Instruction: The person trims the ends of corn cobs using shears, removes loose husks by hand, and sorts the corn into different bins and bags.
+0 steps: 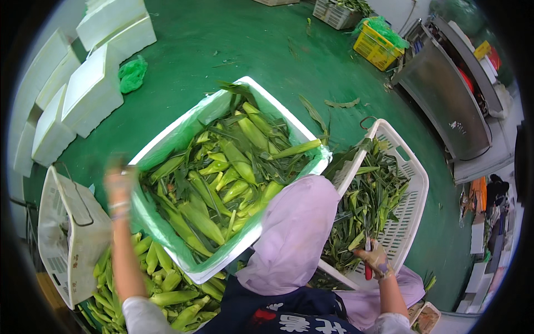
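In the middle, before my knees, stands a white foam box (167, 130) lined with green plastic film. Ears of corn in green husks (240, 160) fill it, with loose leaves among them. My left hand (119, 181) is raised beside the box's left edge, blurred by motion; whether it holds anything cannot be made out. A band circles that wrist. My right hand (379, 258), in a stained glove or covering, grips red-handled shears (368, 269), blades pointing away from me. They are over a white slatted crate (417, 183) of cut husks and leaves (361, 200).
Husked-looking trimmed corn ears (171, 296) are heaped at lower left, beside a tilted white crate (89, 250). White foam boxes (94, 89) stack at upper left, near a green bag (132, 74). A yellow crate (375, 46) and metal equipment (448, 96) stand at upper right.
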